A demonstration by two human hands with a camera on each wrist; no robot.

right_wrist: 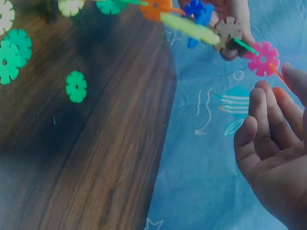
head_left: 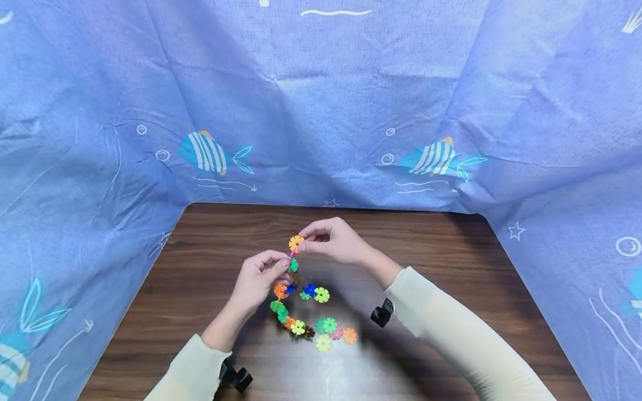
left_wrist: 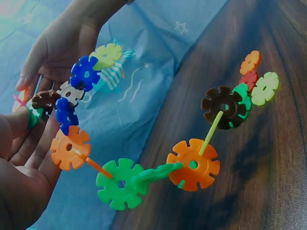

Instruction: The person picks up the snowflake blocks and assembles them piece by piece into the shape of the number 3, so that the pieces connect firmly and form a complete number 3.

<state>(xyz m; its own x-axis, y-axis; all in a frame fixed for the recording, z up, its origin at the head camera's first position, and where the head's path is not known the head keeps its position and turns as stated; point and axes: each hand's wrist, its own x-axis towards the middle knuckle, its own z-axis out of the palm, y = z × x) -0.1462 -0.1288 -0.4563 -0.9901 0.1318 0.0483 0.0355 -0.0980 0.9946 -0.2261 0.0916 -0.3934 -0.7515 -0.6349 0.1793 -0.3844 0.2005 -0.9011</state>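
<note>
Near the middle of the head view, my right hand (head_left: 335, 239) pinches an orange notched disc (head_left: 296, 244) between thumb and fingers. That disc meets a pink disc (right_wrist: 263, 59), seen face-on in the right wrist view. My left hand (head_left: 257, 279) grips the chain close to the pink disc, by a green disc (head_left: 293, 265). From there a chain of slotted discs hangs down: brown, blue, an orange disc (left_wrist: 70, 147), a green disc (left_wrist: 122, 184) and others. A short branch with a blue disc (left_wrist: 85, 73) ends in a yellow disc (head_left: 322, 295).
On the dark wooden table (head_left: 426, 278) lie more discs: a yellow-green disc (head_left: 323, 342), a red-pink one and an orange disc (head_left: 349, 335). The right wrist view shows a green disc (right_wrist: 76, 86) by itself. Blue fish-print cloth (head_left: 321, 111) surrounds the table's back and sides.
</note>
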